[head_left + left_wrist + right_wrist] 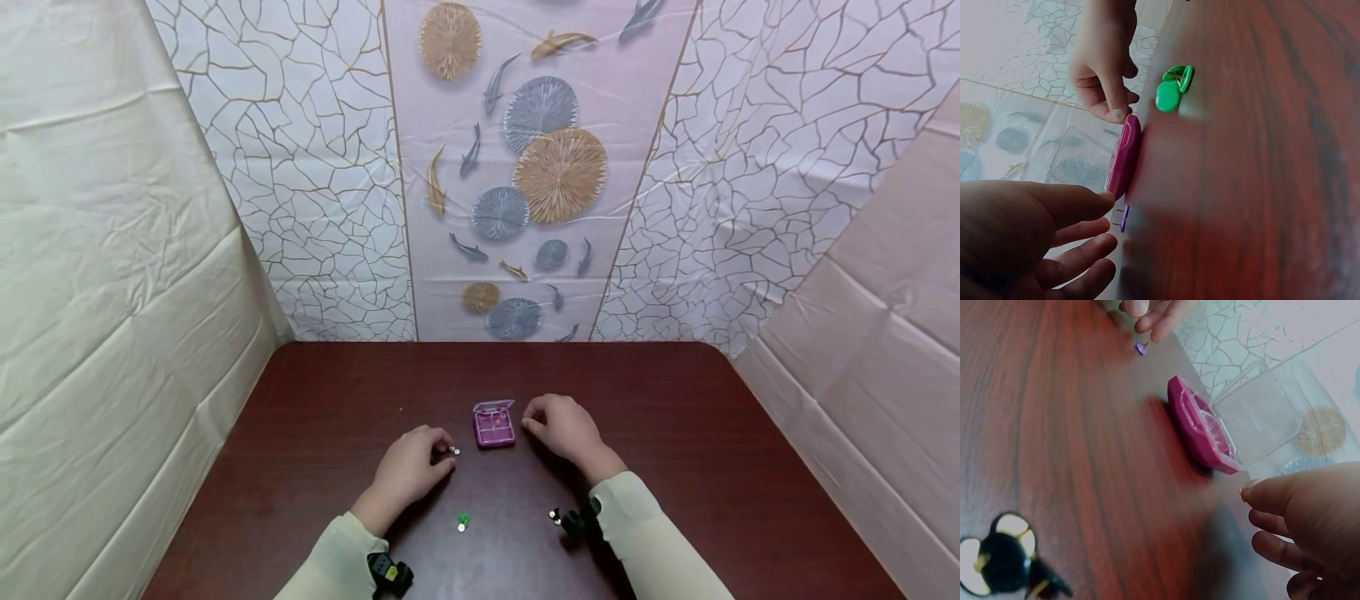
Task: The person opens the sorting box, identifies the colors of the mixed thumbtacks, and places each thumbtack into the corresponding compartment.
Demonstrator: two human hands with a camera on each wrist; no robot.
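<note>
A small magenta case (pixel 494 430) stands on the table between both hands, its clear lid (pixel 1260 419) raised. Something orange shows inside one compartment. My right hand (pixel 564 427) is just right of the case. Its thumb and finger pinch a tiny orange-gold piece (pixel 1243 494), perhaps a thumbtack, mostly hidden by the fingertips. To the case's left, my left hand (pixel 408 463) has loosely bent fingers apart, holding nothing that shows. Close to its fingertips lie purple thumbtacks (pixel 1124 219), points showing; in the head view they look whitish.
Green thumbtacks (pixel 1169 95) lie in a little cluster nearer the front of the table (pixel 337 383). Black thumbtacks (pixel 1005 559) with shiny glints lie by the right wrist. Patterned cloth (pixel 330 167) hangs behind the table, and plain cloth walls it on both sides.
</note>
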